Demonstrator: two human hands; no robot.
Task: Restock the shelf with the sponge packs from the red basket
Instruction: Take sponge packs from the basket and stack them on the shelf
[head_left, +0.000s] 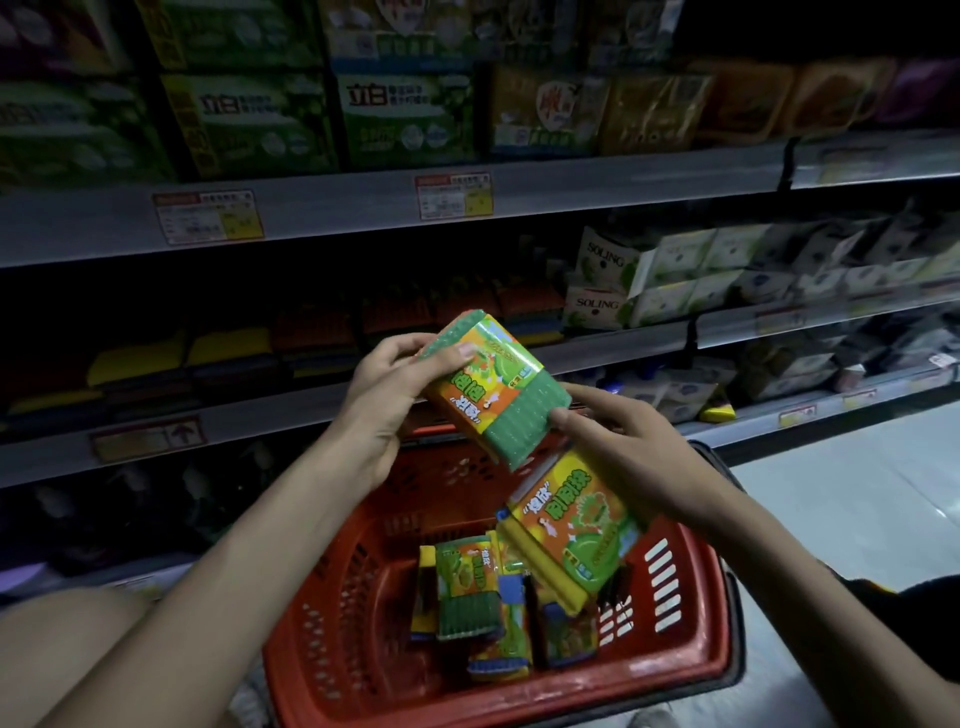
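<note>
My left hand (387, 395) grips a green sponge pack (498, 389) with an orange and green label, held above the red basket (363, 597). My right hand (623, 447) touches that pack's lower corner with its fingertips and holds a second pack, yellow-edged (571, 530), under its palm over the basket. Several more sponge packs (470, 592) lie in the basket bottom. The shelf (291, 410) behind holds rows of stacked sponges (228, 358) in yellow, red and dark colours.
Above, a shelf carries green boxes (249, 124) with price tags (208, 215) on its edge. White SOLING boxes (602, 280) fill the shelf to the right. Pale floor (841, 509) lies at right. My knee (57, 639) shows at lower left.
</note>
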